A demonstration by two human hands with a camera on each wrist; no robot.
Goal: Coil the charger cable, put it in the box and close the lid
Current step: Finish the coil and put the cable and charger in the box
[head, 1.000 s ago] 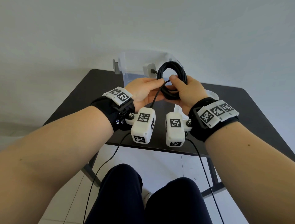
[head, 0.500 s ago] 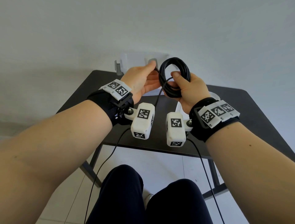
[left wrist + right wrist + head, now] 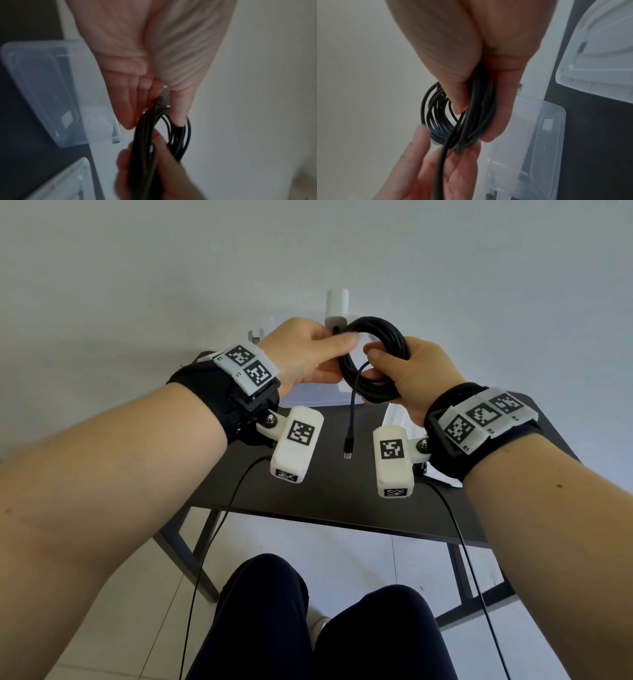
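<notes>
The black charger cable [image 3: 375, 392] is wound into a coil held upright above the table. My right hand [image 3: 380, 361] grips the coil's right side, thumb through the loop. At the coil's upper left, my left hand [image 3: 334, 350] pinches the strands between thumb and fingers, just below the white charger adapter [image 3: 337, 304]. A short loose end hangs down to a USB-C plug [image 3: 348, 455]. The clear plastic box [image 3: 308, 397] stands open behind the hands. Its lid [image 3: 394, 419] lies to the right. The wrist views show the coil [image 3: 147, 135] [image 3: 435, 121], the box [image 3: 51, 88] [image 3: 530, 142] and the lid [image 3: 599, 47].
The dark table [image 3: 329, 481] has its front edge close to my knees. A pale wall rises right behind the box. Thin black camera leads [image 3: 219, 529] hang from both wrists past the table edge.
Both hands have lifted the coil higher. The left hand has gone from feeding the strand to pinching the coil's top. The last stretch of cable now hangs free with its plug showing.
</notes>
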